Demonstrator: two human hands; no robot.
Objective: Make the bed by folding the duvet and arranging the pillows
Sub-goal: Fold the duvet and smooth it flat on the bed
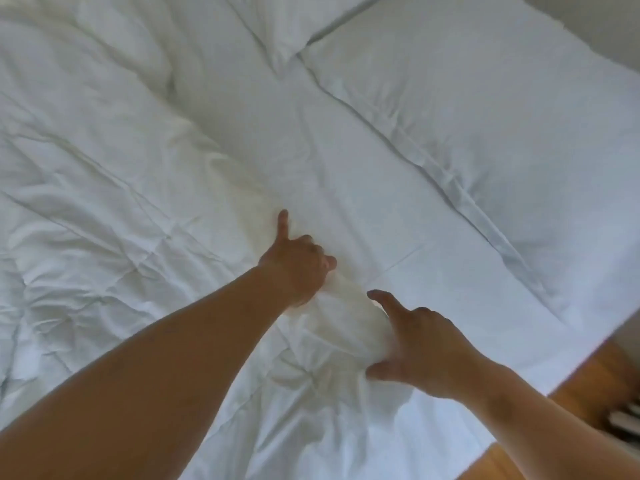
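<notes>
Now, left hand (298,268) fingers (317,249) curled on the duvet (104,202), right hand (426,348) fingers wide round its lump, I should pull both evenly toward the pillow (502,133) at two o'clock.

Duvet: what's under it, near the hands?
The white sheet runs out from under the duvet edge, which the left hand and right hand grip. How the sheet lies beneath the duvet is covered.
</notes>
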